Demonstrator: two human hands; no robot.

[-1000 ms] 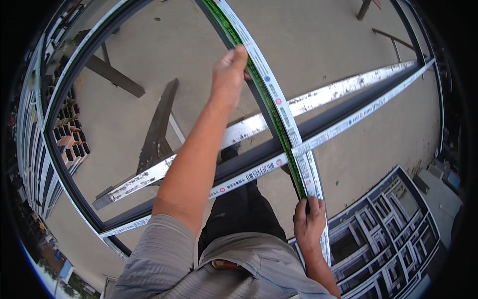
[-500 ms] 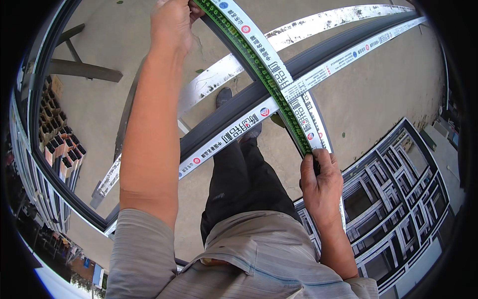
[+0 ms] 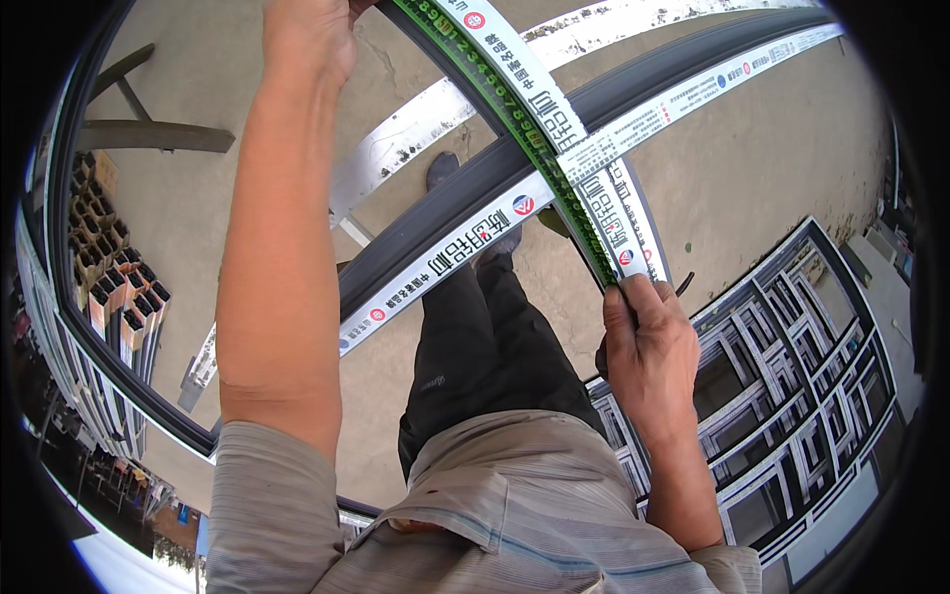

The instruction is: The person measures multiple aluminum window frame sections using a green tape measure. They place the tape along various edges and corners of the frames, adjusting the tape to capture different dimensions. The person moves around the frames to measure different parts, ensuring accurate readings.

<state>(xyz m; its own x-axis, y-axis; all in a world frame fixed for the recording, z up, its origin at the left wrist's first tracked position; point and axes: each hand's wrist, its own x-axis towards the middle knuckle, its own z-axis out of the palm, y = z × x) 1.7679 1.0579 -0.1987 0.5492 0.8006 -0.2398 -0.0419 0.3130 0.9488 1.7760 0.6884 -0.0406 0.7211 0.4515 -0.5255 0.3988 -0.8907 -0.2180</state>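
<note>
A green tape measure (image 3: 502, 104) lies stretched along a dark frame bar whose white printed film (image 3: 522, 71) faces up. My right hand (image 3: 651, 346) pinches the tape's near end between thumb and fingers. Something dark shows under that hand, and a thin dark curved piece (image 3: 685, 284) sticks out beside it. At the upper edge my left hand (image 3: 309, 45) is curled at the tape's far part, its fingertips cut off by the picture's rim. Beneath the tape, another dark bar with white printed film (image 3: 450, 255) crosses slantwise.
Behind the crossing bars runs a scuffed white strip (image 3: 406, 153). Lattice window frames (image 3: 792, 366) lie at the right. Stacked hollow profiles (image 3: 129, 287) fill the left, next to a long dark frame side (image 3: 119, 371). A brown metal leg (image 3: 153, 136) stands at upper left.
My left hand and forearm have shifted left and slightly up. My right hand has moved slightly right and up, still pinching the tape. The thin dark curved piece now shows beside it.
</note>
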